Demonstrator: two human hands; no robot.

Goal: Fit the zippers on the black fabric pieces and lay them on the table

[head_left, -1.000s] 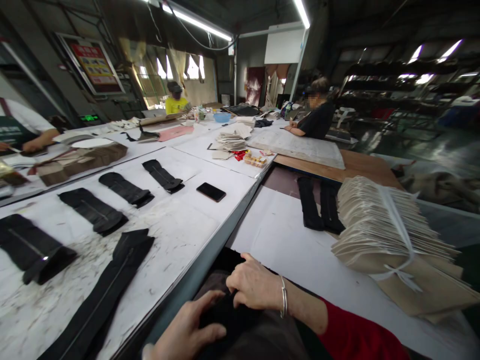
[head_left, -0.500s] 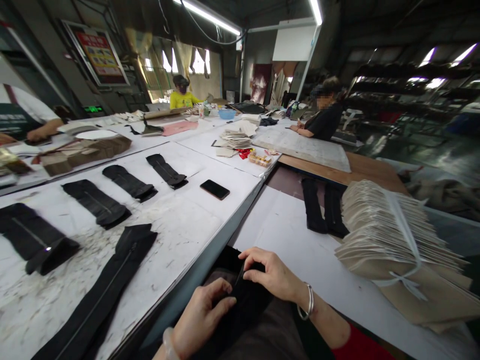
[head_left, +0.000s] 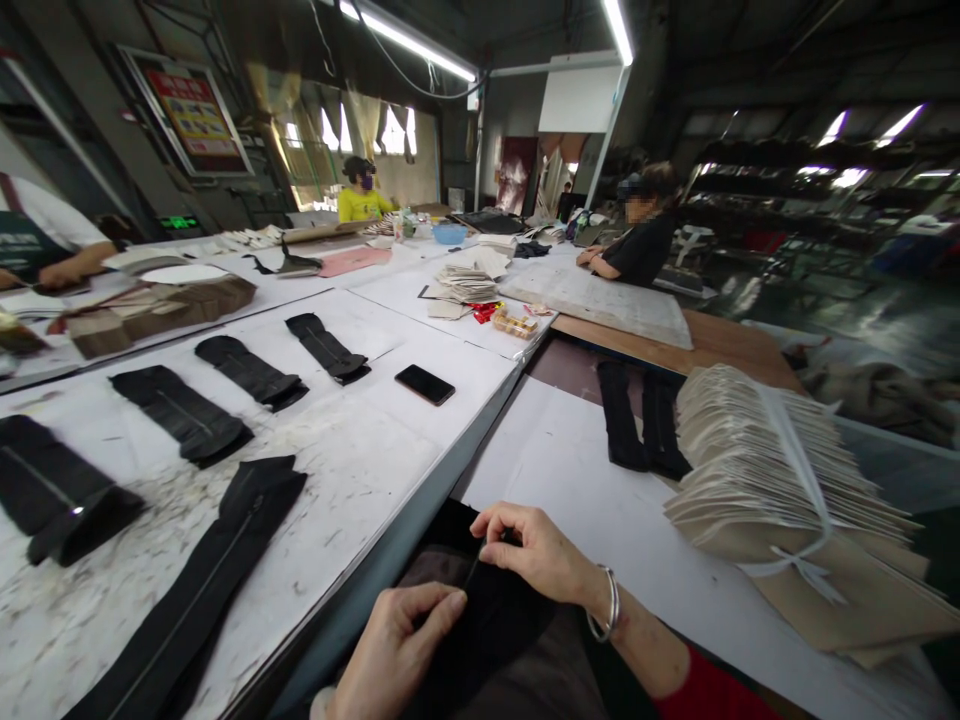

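Note:
A black fabric piece [head_left: 487, 610] lies over my lap, its edge running between my two hands. My left hand [head_left: 401, 640] is closed on that edge, thumb pressed against the forefinger. Farther up the same edge, my right hand [head_left: 529, 550] pinches the fabric between thumb and fingertips. What exactly sits in the right fingertips is too small to make out. On the table to the left lies a long black zippered piece [head_left: 191, 590], with shorter black zippered pieces [head_left: 180, 412] in a row beyond it.
A phone [head_left: 425, 384] lies on the white table [head_left: 360, 430]. To my right stands a tied bundle of beige pieces [head_left: 780, 490], beside two black strips [head_left: 643, 415]. Co-workers sit at the far side [head_left: 641, 240] and left. Papers and a small yellow package [head_left: 514, 321] lie farther back.
My left thumb and fingers have closed together on the fabric edge. My right hand stays pinched at nearly the same place. The view has shifted slightly.

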